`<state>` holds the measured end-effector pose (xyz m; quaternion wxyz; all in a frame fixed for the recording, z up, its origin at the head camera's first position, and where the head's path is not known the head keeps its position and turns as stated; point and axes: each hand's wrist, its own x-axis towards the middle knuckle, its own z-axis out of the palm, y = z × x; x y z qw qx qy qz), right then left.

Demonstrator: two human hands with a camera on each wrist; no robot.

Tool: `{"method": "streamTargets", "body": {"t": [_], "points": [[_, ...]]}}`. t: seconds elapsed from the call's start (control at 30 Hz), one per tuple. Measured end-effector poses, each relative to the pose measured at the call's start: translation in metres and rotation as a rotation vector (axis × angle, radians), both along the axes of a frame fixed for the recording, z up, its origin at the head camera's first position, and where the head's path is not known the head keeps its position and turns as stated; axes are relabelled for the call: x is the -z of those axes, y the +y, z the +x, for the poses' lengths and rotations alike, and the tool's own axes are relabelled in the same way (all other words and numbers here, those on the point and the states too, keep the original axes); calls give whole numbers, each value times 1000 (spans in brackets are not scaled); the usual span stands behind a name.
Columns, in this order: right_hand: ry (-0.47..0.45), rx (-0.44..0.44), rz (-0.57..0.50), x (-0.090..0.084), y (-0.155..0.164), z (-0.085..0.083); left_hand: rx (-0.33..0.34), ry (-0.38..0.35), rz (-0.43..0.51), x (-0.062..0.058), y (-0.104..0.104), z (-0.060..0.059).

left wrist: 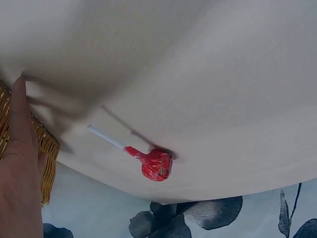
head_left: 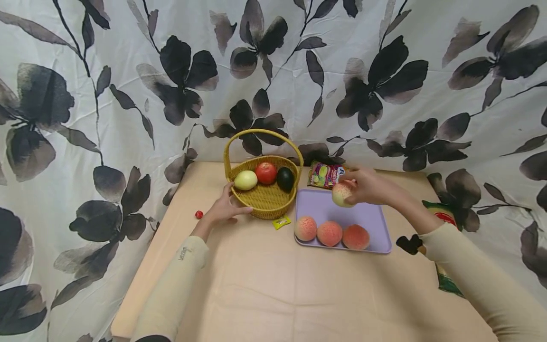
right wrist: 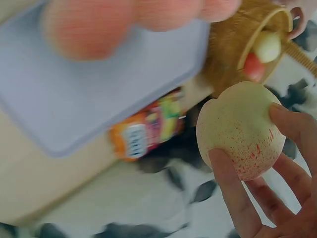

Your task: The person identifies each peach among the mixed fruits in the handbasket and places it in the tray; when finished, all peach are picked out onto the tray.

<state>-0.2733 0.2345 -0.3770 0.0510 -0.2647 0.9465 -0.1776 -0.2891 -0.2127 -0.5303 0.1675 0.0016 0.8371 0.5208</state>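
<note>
My right hand (head_left: pixel 363 185) grips a pale peach (right wrist: pixel 242 131) with red speckles, fingers and thumb spread round it, above the back of a lilac tray (head_left: pixel 318 199). Three pinker peaches (head_left: pixel 329 233) line the tray's front side. At the left side of a yellow wicker basket (head_left: pixel 273 209), my left hand (head_left: pixel 222 206) rests with its thumb and fingers extended against the wall. Inside the basket lie a pale yellow-green fruit (head_left: pixel 245 180), a red round fruit (head_left: pixel 266 173) and a dark oval avocado (head_left: pixel 285 179).
A red-wrapped lollipop (left wrist: pixel 157 164) lies left of the basket. A small yellow packet (head_left: pixel 281 222) sits at the basket's front. Behind the tray is a colourful candy bag (head_left: pixel 321 175); a green and red bag (head_left: pixel 448 280) lies at the table's right edge, partly behind the right arm.
</note>
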Motion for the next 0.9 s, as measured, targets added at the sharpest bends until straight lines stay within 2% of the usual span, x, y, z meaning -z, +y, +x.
{"method": "streamTargets", "body": {"t": [0.13, 0.43, 0.67, 0.9], "points": [[-39, 74, 7, 12, 35, 17, 11, 1, 2, 1, -2, -1], [-21, 161, 16, 59, 90, 44, 12, -9, 25, 2, -2, -4], [-69, 190, 0, 89, 103, 56, 11, -10, 12, -1, -1, -2], [-117, 186, -11, 109, 104, 60, 17, -5, 17, -2, -1, 0]]}}
